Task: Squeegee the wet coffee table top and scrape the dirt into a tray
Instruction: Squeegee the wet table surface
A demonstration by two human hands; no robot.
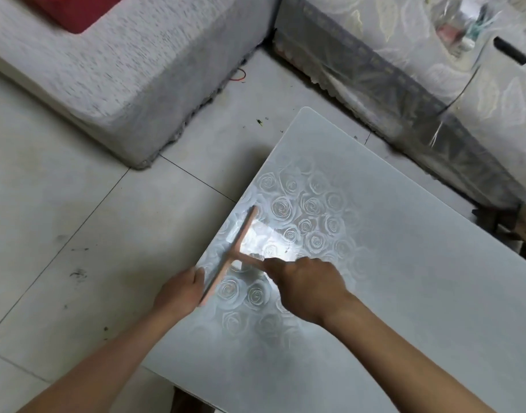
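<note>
The coffee table top is pale glass with a rose pattern, and its left part shines wet. A pink T-shaped squeegee lies with its blade along the table's left edge. My right hand is closed around the squeegee's handle over the table. My left hand is curled at the table's left edge, against the near end of the blade. Its fingers are hidden behind the edge, so I cannot see whether it holds anything. No tray is visible.
A grey sofa with a red cushion stands on the tiled floor at the far left. Along the table's far side runs a second sofa with a lace cover, carrying a black remote and a blurred bag.
</note>
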